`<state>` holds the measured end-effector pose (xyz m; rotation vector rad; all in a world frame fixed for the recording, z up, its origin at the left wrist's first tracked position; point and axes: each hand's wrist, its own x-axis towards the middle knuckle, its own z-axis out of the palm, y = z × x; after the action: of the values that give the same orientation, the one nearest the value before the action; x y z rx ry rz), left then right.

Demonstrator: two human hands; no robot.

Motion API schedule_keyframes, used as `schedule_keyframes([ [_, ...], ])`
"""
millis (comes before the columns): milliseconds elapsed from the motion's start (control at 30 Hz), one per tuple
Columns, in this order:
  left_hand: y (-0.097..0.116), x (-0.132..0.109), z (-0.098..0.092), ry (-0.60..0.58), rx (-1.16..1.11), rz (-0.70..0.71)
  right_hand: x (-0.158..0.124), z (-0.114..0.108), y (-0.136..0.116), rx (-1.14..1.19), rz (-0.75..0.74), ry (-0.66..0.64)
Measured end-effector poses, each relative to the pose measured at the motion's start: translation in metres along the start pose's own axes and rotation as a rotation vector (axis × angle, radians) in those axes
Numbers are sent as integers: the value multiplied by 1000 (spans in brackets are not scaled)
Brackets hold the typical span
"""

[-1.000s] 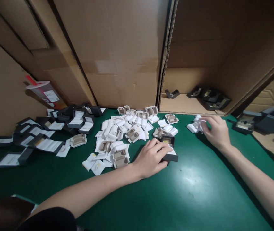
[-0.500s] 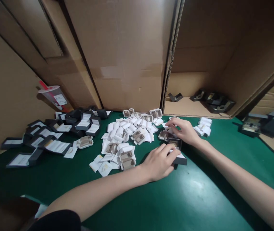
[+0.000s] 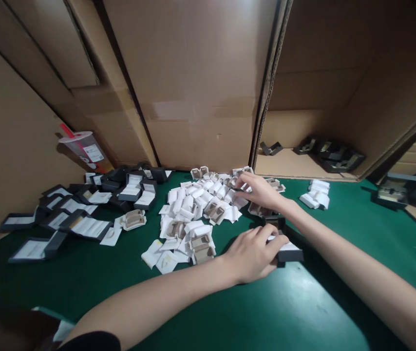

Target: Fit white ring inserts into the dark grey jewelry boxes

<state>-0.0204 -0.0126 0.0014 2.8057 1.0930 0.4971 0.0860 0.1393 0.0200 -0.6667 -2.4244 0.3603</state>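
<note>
My left hand [image 3: 257, 253] is closed around an open, small black hinged box [image 3: 291, 254] with a white lining, holding it at the table. Its fingers cover most of the box. Farther back, my right hand [image 3: 261, 189] reaches over the right side of a pile of white paper inserts [image 3: 189, 200]. Its thumb and forefinger are drawn together at the pile; a dark bit shows at the tips, too small to name. Folded inserts with brown undersides [image 3: 259, 209] lie under the right wrist.
Several open black boxes [image 3: 87, 224] with white linings crowd the left of the green table [image 3: 303, 312]. A cup with a red straw [image 3: 85, 148] stands behind them. Black boxes [image 3: 335, 156] sit inside a cardboard carton at right. More white inserts [image 3: 316, 195] lie near it.
My right hand has moved left onto the white pile, and its fingers have come together. My left hand still holds the black box, now slightly farther right in view. The view has shifted slightly.
</note>
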Motion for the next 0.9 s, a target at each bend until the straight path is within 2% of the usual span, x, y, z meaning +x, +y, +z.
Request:
schedule_keyframes([
  [167,1,-1,-3,-9,-8,21,-9,-15,11,-23,15,-54],
  [367,1,0,-3,-14,-4,26,-10,3,22,-84,-60,-114],
  [500,1,0,-4,-28,-5,15,-8,6,20,-149,-33,-178],
  [767,1,-1,-4,-39,6,11,-10,-41,18,-231,94,-294],
  [900,1,0,-4,-42,10,8,-12,-57,22,-235,162,-274],
])
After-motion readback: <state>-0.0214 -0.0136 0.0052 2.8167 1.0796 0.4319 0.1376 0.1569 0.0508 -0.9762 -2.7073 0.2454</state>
